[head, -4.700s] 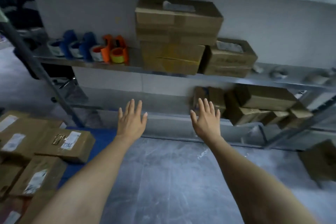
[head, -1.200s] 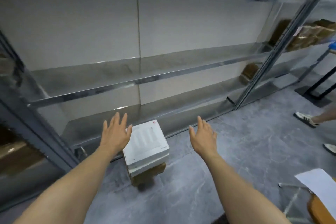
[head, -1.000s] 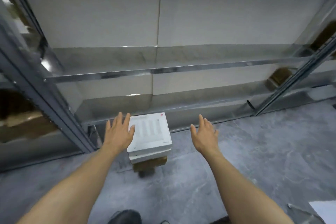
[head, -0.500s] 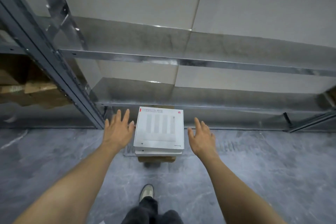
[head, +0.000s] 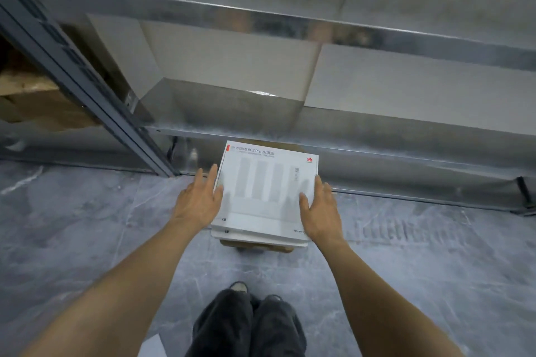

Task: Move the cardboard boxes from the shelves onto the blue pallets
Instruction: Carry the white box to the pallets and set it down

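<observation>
Now left hand, right hand flank white printed box atop stack; fingers spread, not clasped.

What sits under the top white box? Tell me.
Under the top white box lies a second white box, only its front edge showing. Beneath that, a brown cardboard box peeks out; the rest is covered.

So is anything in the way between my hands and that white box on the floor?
Nothing visible. The left hand is at the left edge of the white box and the right hand is at its right edge. The box tops a small stack with a brown box underneath.
</observation>
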Motion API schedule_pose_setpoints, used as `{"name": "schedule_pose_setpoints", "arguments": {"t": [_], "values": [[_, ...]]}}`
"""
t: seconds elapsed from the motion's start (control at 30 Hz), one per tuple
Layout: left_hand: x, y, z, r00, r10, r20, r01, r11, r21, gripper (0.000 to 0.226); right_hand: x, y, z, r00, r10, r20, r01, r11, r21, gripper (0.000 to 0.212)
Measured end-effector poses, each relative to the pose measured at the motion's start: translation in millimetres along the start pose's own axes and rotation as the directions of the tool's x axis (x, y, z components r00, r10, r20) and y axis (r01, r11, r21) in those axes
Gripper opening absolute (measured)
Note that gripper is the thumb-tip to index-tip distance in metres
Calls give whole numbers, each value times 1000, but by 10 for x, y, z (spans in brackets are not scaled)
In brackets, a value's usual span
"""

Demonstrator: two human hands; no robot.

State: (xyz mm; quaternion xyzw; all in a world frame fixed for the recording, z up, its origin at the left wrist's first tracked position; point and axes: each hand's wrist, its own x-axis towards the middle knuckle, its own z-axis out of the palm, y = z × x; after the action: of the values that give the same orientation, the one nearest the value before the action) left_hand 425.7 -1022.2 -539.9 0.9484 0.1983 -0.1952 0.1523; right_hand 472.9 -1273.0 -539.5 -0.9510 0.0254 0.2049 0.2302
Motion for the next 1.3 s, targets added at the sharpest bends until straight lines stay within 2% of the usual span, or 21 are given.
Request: {"name": "schedule_pose_setpoints", "arguments": {"t": [0.13, 0.3, 0.5, 0.77, 1.03, 1.3], "values": [[155, -24, 323, 1000, 18, 23, -15, 993, -120, 57, 179, 127, 239, 1000, -21, 11, 20, 999, 29, 64], [291, 82, 475, 999, -45, -7, 43, 975, -217, 58, 272, 150, 345, 1000, -24, -15, 25, 996, 89, 63], [262, 141, 521, 997, -40, -65, 26, 980, -199, 58, 237, 150, 345, 1000, -3, 1, 3, 998, 67, 63], [186, 197, 427, 997, -64, -53, 47, 962, -271, 57, 192, 31, 229, 999, 38, -9, -37, 997, 63, 62], [-191, 398, -156, 992, -94, -79, 64, 945, -321, 57, -32, -239, -409, 1000, -13, -13, 14, 998, 56, 62], [-818, 463, -1051, 968, -207, -143, 143, 919, -367, 56, -435, -811, -1194, 990, -138, 24, 137, 990, 40, 61]]}}
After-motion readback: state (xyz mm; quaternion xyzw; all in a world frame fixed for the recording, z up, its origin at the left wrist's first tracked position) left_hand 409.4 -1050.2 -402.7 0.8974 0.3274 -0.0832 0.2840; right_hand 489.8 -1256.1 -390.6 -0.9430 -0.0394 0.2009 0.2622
